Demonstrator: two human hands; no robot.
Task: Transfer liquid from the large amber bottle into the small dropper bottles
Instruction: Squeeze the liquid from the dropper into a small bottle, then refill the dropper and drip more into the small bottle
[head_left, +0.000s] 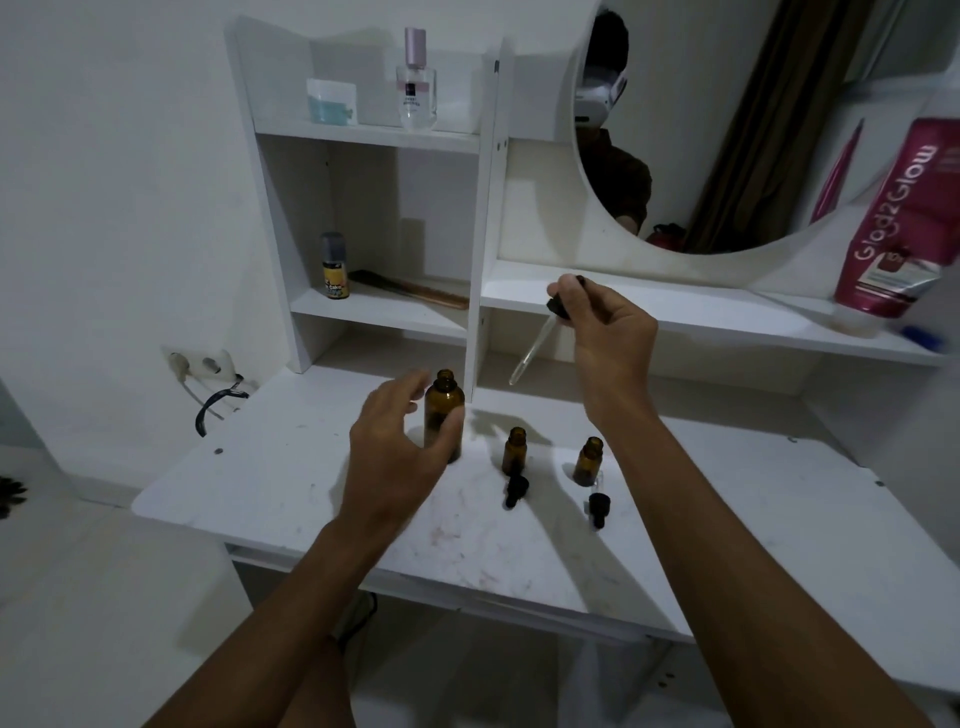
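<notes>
The large amber bottle (443, 410) stands uncapped on the white table (727, 493). My left hand (400, 441) is spread around its near side, fingers relaxed; whether it touches the glass I cannot tell. My right hand (605, 322) is raised above the table and pinches the black cap of a glass dropper (535, 348), whose tip slants down to the left. Two small amber dropper bottles (514, 449) (588, 460) stand open to the right. A black dropper cap (515, 491) (597, 509) lies in front of each.
A white shelf unit (478, 312) rises behind the table, holding a perfume bottle (415, 88), a jar (331, 101), a small yellow-labelled bottle (335, 267) and a comb (410, 290). A round mirror (727, 130) and a pink tube (898, 223) are at right. A wall socket with cable (208, 369) sits left.
</notes>
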